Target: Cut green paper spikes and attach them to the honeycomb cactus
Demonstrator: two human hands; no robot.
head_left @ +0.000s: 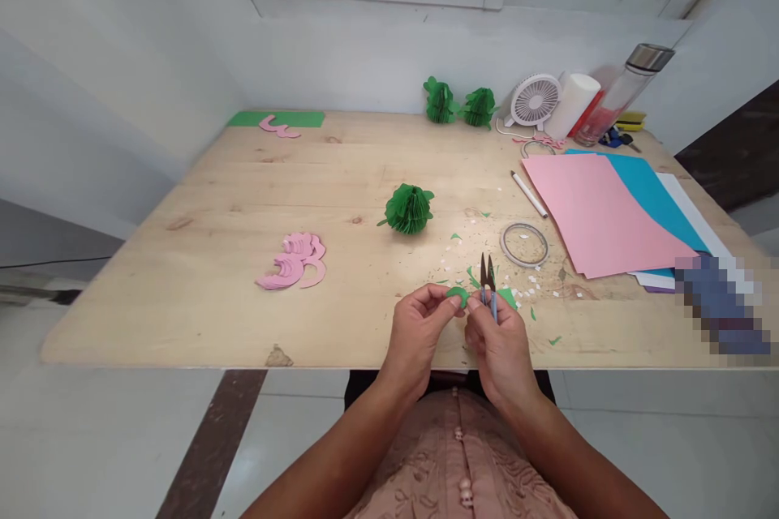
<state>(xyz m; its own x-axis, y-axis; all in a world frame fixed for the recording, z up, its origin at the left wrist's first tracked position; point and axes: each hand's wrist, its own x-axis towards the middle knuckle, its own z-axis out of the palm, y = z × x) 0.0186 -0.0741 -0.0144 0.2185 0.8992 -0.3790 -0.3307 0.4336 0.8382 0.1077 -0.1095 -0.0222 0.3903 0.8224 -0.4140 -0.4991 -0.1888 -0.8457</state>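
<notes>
Between the fingertips of my left hand [417, 332] is a small green paper piece [458, 293], with a rounded outline. My right hand [499, 345] has thread snips [488, 280] tucked in it, blades pointing away from me and slightly apart. The right thumb and fingertip meet the edge of the same green piece. Just past my hands stands a green folded-paper turtle [409, 209] with a pleated round body. A green paper scrap [507, 298] lies beside the snips, partly hidden by my right hand.
Pink curved paper cutouts [292, 263] are piled at the left. Two more green paper turtles [439, 101] stand by the wall, near a small fan [535, 101] and a bottle [626, 93]. A tape roll [524, 245], a white pen [529, 195] and coloured sheets [608, 215] lie right, among paper bits.
</notes>
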